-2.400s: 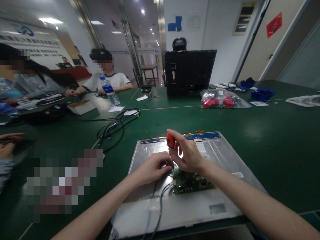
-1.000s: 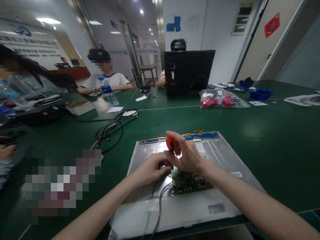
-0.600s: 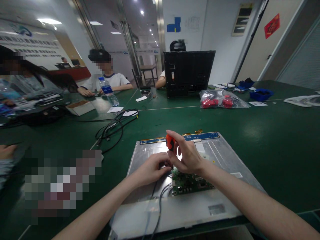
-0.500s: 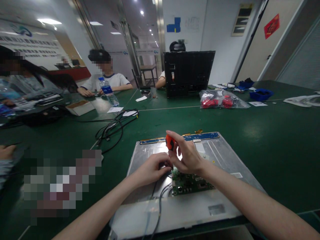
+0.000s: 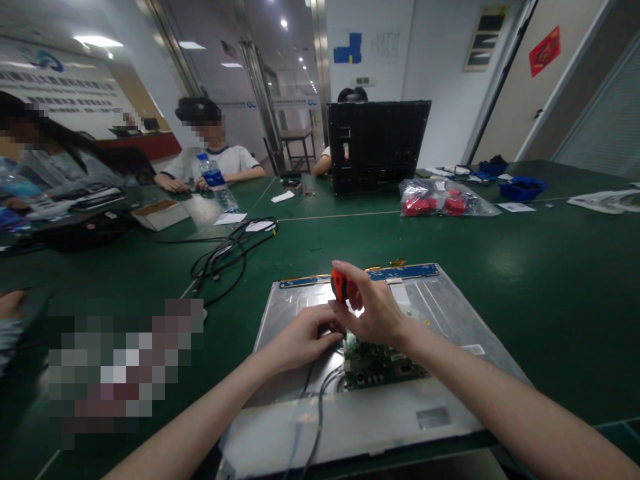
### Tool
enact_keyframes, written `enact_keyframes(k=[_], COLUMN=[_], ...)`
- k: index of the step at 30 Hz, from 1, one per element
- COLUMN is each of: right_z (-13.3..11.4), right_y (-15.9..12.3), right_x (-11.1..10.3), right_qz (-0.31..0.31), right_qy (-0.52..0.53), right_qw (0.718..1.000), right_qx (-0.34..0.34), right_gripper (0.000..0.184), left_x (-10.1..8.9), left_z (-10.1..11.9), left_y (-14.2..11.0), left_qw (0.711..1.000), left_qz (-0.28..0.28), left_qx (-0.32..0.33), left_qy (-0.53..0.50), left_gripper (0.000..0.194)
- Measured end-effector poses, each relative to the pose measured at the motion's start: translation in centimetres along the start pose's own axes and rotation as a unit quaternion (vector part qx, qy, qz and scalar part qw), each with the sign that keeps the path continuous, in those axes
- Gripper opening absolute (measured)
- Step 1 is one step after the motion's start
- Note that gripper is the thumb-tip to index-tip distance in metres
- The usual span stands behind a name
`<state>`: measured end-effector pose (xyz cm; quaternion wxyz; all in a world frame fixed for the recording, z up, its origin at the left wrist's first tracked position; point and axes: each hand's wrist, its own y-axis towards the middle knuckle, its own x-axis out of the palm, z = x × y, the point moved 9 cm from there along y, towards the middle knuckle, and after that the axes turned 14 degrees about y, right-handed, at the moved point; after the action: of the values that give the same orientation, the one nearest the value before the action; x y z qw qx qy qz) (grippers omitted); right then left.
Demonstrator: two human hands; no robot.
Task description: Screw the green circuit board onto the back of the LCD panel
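A silver metal display panel [image 5: 440, 313] lies back side up on the green table in front of me. A green circuit board [image 5: 385, 365] sits on its near middle, with black cables [image 5: 320, 400] running off toward me. My right hand [image 5: 377, 310] grips the orange-and-black handle of a screwdriver [image 5: 340, 285], held upright over the board's far left corner. My left hand [image 5: 303, 337] rests on the panel just left of the board, its fingertips touching the screwdriver's lower end. What the fingertips pinch is hidden.
A black monitor back [image 5: 377, 145] stands upright across the table. A clear bag of red parts [image 5: 443, 199] lies to its right, a blue tray [image 5: 523, 189] farther right. Coiled black cables [image 5: 230, 250] and a water bottle [image 5: 217, 181] lie at left. Other people sit along the left side.
My right hand has turned the screwdriver handle slightly between the frames. Both hands stay in the same place over the board's corner.
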<state>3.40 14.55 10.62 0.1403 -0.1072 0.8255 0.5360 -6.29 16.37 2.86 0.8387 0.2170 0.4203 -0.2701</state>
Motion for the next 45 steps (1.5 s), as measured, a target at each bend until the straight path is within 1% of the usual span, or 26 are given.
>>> enact_keyframes(k=[5,8,11,15,24,29,33,39,45], right_z=[0.12,0.05,0.07,0.03,-0.14,-0.14,0.02,0.12,0.06], right_y=[-0.12,-0.16,-0.19,-0.2,-0.07,-0.02,-0.09,-0.16,-0.11], right_x=[0.13,0.12,0.05,0.07,-0.17,-0.01,0.16,0.37,0.27], right_qz=[-0.015,-0.02,-0.017,-0.012,0.015,0.003,-0.013,-0.039,-0.037], right_qy=[0.028,0.043,0.043,0.037,0.01,0.016,0.031,0.048,0.052], right_qw=[0.999,0.999,0.999,0.999,1.0,1.0,0.999,0.998,0.998], right_qx=[0.007,0.002,0.0,0.0,-0.012,-0.016,-0.007,-0.001,-0.001], right_gripper=[0.059,0.061,0.06,0.059,0.056,0.056,0.06,0.063,0.06], left_x=[-0.01,0.08,0.26,0.41,0.15,-0.1,0.09,0.27,0.28], left_z=[0.24,0.18,-0.15,-0.27,-0.1,0.03,0.15,-0.32,-0.26], left_y=[0.1,0.11,0.07,0.06,0.02,0.02,0.16,0.09,0.01], left_qw=[0.999,0.999,0.999,1.0,1.0,1.0,1.0,1.0,1.0], left_qz=[0.003,0.003,-0.003,-0.014,-0.008,0.001,-0.006,-0.005,-0.012], left_qx=[0.014,0.023,0.016,0.009,0.002,-0.001,0.003,-0.001,0.003], left_qy=[-0.038,-0.036,-0.03,-0.027,-0.005,-0.01,-0.024,-0.015,-0.006], left_gripper=[0.01,0.01,0.008,0.01,0.011,0.008,0.01,0.008,0.009])
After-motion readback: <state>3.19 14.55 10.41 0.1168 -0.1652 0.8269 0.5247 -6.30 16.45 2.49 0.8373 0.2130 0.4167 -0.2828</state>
